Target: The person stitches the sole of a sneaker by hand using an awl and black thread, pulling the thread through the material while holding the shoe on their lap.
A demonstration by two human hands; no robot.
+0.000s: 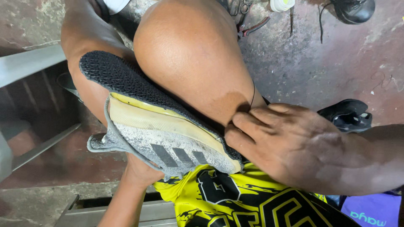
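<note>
Between my two hands, wedged against my knee (pixel 189 54), lies the worn sneaker (pixel 168 143), sole side up and toe pointing away from me. My left hand (pixel 141 172) is underneath it, cupping the knit upper from below; its fingers are hidden, so I cannot tell how tightly they close. My right hand (pixel 290 143) sits at the heel end with fingers (pixel 248 122) drawn close together, pinching at a thin dark thread (pixel 253 94) that runs up along my leg.

I judge the shoe light and easy to steer, its upper soft and floppy, the sole springy but firm enough to push against. The textured black outsole (pixel 122 77) should give good grip; the best hold seems to be under the midfoot, where my left palm already is, with the knee as a brace.

It looks tired: grey speckled fabric with three dark stripes, a yellowed midsole (pixel 160 122), and the outsole peeling away along that edge.
</note>
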